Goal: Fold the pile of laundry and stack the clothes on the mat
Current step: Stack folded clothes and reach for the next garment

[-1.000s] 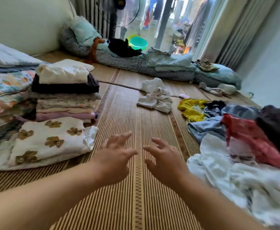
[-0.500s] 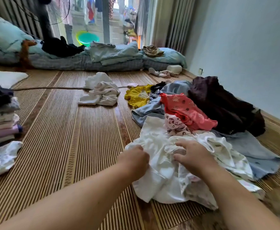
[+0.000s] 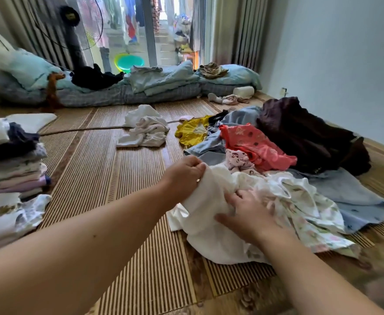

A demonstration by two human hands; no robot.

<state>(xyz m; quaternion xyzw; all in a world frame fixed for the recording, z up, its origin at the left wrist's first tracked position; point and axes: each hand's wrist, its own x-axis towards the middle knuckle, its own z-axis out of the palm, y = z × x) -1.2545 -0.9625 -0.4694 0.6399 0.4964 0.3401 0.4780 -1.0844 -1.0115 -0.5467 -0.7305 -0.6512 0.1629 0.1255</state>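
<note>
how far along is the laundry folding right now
Done: a tall stack of folded clothes sits on the woven bamboo mat. In hand: the left hand grips a plain white garment while the right hand presses on it. Left: the coral-red printed top, dark maroon garment, yellow piece and grey-blue cloth.

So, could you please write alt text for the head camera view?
A person's left hand grips a white garment at the near edge of an unfolded laundry pile on a woven mat, while the right hand rests on it. A stack of folded clothes sits at the left.
</note>
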